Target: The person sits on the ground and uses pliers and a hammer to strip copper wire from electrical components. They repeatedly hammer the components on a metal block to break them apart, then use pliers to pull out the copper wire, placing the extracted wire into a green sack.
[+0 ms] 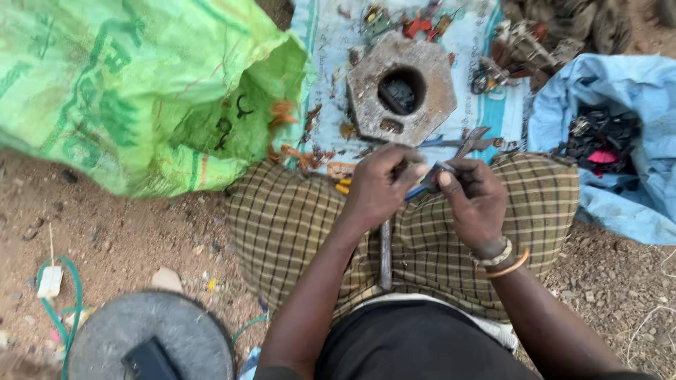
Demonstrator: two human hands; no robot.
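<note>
I see both hands over the checked lap cloth (296, 225), just below the hex block (401, 88). Left hand (377, 186) closed on a tool with a metal shaft; right hand (475, 200) pinching a small grey part (438, 171). Scrap bits crowd the mat (324, 35) around the block. Green sack (127, 91) left of it, blue sack (620, 141) right. Bare dirt beyond.

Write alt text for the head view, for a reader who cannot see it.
A seated person's left hand and right hand meet over a checked cloth on their lap, fingers pinching a small metal part. Ahead lies a rusty hexagonal metal block with a round hole, flanked by a green sack and a blue sack.
</note>
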